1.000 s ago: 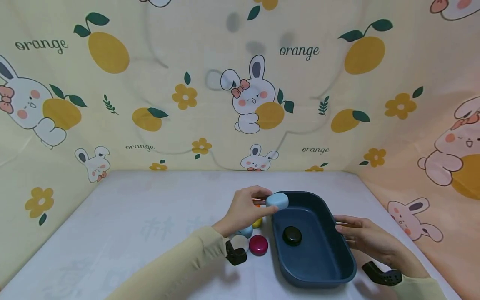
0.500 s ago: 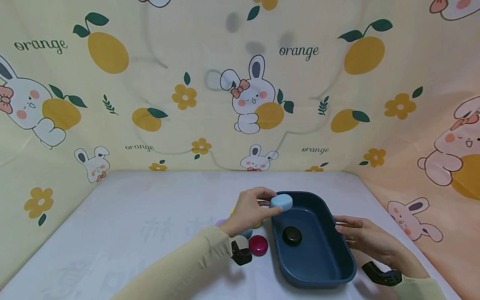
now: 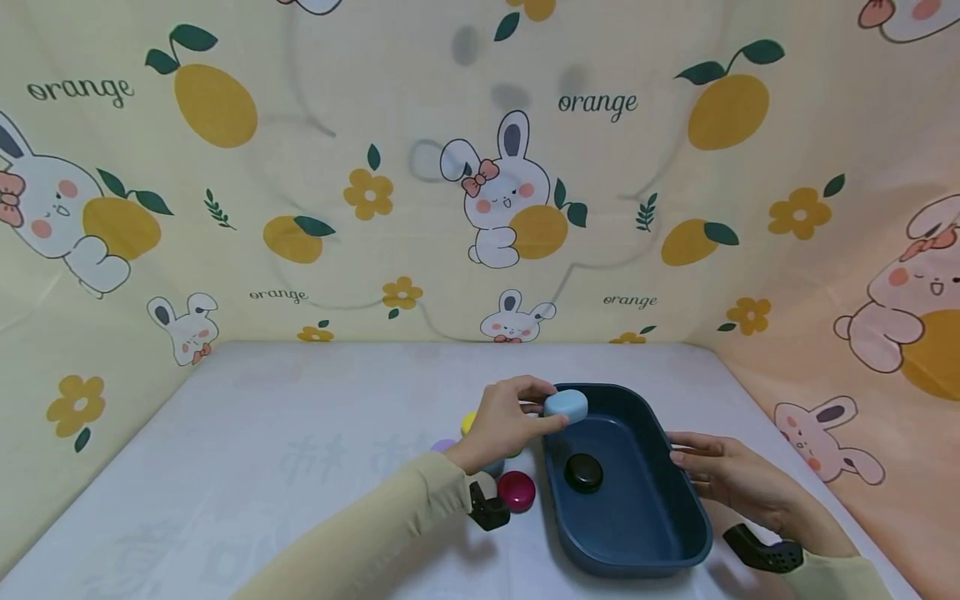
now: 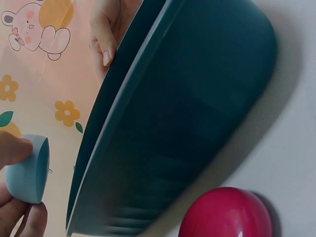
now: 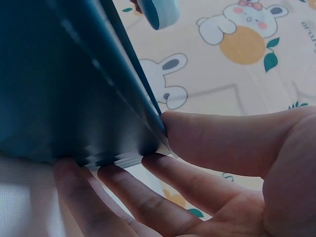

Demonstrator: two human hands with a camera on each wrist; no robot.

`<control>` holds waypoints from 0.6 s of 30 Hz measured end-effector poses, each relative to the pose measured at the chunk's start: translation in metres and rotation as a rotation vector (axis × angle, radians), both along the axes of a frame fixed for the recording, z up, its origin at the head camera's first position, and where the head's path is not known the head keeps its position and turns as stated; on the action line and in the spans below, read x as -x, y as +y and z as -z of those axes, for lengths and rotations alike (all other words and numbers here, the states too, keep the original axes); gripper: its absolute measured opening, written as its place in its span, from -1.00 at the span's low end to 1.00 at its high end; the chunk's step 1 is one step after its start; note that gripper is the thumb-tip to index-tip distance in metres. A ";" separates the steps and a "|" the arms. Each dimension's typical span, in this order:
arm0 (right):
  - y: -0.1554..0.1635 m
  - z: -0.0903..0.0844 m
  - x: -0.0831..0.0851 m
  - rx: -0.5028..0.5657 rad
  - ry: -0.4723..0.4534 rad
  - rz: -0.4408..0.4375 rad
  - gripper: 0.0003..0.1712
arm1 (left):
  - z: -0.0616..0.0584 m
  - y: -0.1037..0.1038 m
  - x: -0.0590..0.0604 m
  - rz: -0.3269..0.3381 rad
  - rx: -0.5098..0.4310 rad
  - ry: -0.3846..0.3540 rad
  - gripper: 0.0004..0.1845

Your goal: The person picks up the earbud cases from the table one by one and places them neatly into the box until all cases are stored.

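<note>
Between thumb and fingertips, my left hand (image 3: pixel 506 421) pinches a light blue rounded piece (image 3: pixel 566 406), held just above the far left rim of a dark blue tray (image 3: pixel 637 500). In the left wrist view, the light blue piece (image 4: pixel 28 169) shows on edge, apart from the tray. My right hand (image 3: pixel 750 483) rests against the tray's right side. The right wrist view has its thumb (image 5: pixel 212 140) at the rim and its fairly straight fingertips (image 5: pixel 111 172) touching the outer wall. Inside the tray lies a black round piece (image 3: pixel 584 472).
Left of the tray sits a glossy crimson round piece (image 3: pixel 517 492). Yellow (image 3: pixel 468 422), purple (image 3: pixel 443 446), blue (image 3: pixel 492 468) and white pieces are partly hidden by the left hand and wrist. A patterned cloth (image 3: pixel 360 108) stands behind the white table (image 3: pixel 300 400).
My left hand has moved a little to the right with the light blue piece, bringing it over the tray's edge. The right hand and the tray have stayed in place.
</note>
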State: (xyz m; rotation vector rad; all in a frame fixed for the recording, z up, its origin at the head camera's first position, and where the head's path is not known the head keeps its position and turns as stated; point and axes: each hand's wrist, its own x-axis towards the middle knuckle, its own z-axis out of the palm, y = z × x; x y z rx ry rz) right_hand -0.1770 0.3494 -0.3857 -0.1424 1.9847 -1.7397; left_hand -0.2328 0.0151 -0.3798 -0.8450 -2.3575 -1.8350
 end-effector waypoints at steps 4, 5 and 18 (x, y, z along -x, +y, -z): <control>0.000 0.000 0.000 -0.002 0.000 0.005 -0.22 | 0.002 0.001 0.002 -0.004 0.009 0.009 -0.63; 0.000 0.000 0.000 -0.001 0.000 0.005 -0.22 | 0.003 0.002 0.002 -0.005 0.011 0.008 -0.63; -0.001 0.000 0.000 0.009 -0.002 0.014 -0.22 | 0.007 0.008 0.006 0.002 0.027 -0.011 -0.62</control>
